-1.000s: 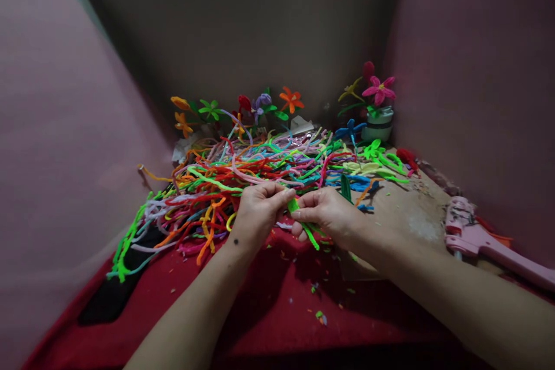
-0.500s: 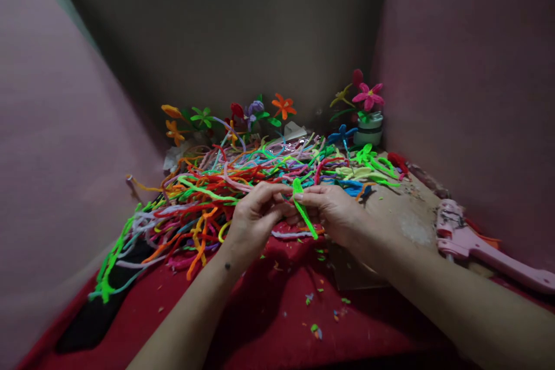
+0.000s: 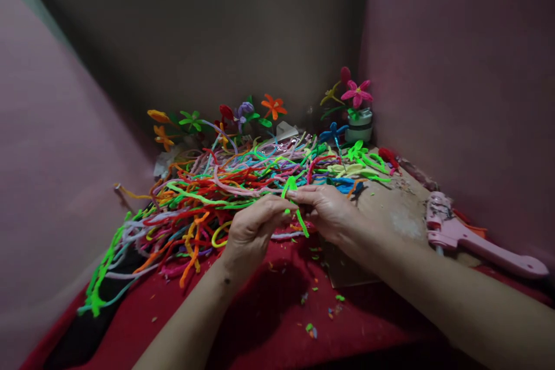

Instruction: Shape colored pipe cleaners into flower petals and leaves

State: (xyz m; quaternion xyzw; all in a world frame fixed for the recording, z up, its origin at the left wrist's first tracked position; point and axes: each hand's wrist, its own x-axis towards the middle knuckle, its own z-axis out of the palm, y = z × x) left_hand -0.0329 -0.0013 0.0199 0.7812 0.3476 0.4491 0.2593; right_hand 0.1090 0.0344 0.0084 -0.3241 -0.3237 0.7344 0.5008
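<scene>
Between both hands is a bright green pipe cleaner (image 3: 302,224), bent into a narrow loop at the top with an end hanging down. My right hand (image 3: 326,207) pinches it near the loop with thumb and forefinger. My left hand (image 3: 255,225) is closed, its fingertips at the green piece's left side, where a short green end shows; the back of the hand hides part of the grip. Just beyond the hands spreads a tangled pile of many-coloured pipe cleaners (image 3: 234,176).
Finished pipe-cleaner flowers, such as an orange one (image 3: 274,106), stand along the back. A pink flower (image 3: 357,93) rises by a pale pot (image 3: 359,126). At right a pink glue gun (image 3: 466,237) lies near cardboard (image 3: 390,208). Green clippings dot the red cloth (image 3: 277,312).
The green loop has opened wider and its strands have parted. My left hand has turned and its fingers have curled lower. The whole view has shifted slightly.
</scene>
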